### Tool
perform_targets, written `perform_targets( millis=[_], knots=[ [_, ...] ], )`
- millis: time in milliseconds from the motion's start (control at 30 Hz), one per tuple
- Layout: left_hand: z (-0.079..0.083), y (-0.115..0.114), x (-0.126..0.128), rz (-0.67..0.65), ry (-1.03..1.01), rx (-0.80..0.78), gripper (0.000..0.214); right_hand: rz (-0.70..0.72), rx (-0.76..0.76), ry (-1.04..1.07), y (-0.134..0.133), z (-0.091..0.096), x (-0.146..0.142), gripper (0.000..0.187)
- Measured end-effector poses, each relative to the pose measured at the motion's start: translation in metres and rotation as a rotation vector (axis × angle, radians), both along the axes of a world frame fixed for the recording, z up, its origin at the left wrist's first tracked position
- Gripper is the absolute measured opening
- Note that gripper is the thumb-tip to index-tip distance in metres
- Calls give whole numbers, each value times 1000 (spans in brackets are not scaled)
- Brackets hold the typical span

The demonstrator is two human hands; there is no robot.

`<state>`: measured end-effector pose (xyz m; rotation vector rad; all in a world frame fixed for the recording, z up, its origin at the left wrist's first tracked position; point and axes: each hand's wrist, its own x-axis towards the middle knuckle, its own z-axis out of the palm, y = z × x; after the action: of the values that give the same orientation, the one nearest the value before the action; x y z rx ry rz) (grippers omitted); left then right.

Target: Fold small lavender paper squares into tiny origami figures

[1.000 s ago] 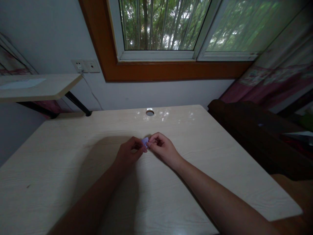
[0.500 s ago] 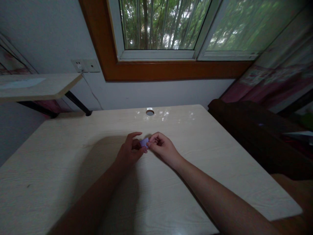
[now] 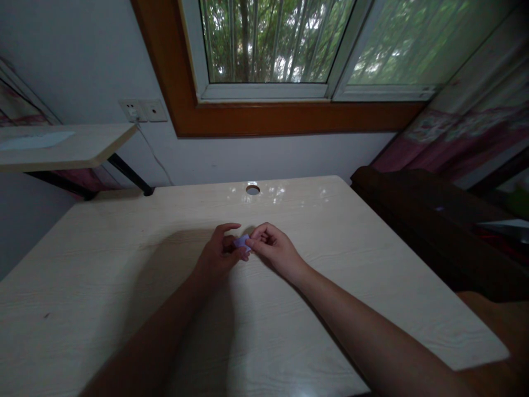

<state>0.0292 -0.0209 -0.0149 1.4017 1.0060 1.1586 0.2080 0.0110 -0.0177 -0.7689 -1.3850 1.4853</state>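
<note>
A small piece of purple paper [image 3: 242, 241] is held between my two hands, just above the pale wood-grain desk [image 3: 330, 320]. My left hand [image 3: 220, 251] grips its left and lower side with the thumb and curled fingers, while the index finger arches above it. On the other side, my right hand [image 3: 273, 245] pinches the paper's right edge between thumb and index finger, its remaining fingers curled in. Fingers cover part of the paper, so its full shape and any folds cannot be made out.
A round cable hole [image 3: 252, 189] lies near the desk's back edge. To the left stands a raised shelf [image 3: 82, 160] on black legs. Dark wooden furniture [image 3: 413, 220] borders the right side, beside a curtain [image 3: 450, 121]. A window [image 3: 273, 44] rises behind the desk.
The purple paper has turned and shifted slightly to the left between my fingers. Both hands keep nearly the same place and grip.
</note>
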Motion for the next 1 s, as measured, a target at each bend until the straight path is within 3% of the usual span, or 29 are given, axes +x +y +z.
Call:
perform_targets(
  millis=[333, 1000],
  knots=[
    [4, 3, 2, 9, -186, -67, 52, 15, -34, 47, 0, 3, 1, 24],
    [-6, 2, -1, -44, -106, -57, 45, 0, -4, -21, 1, -1, 3, 19]
  ],
)
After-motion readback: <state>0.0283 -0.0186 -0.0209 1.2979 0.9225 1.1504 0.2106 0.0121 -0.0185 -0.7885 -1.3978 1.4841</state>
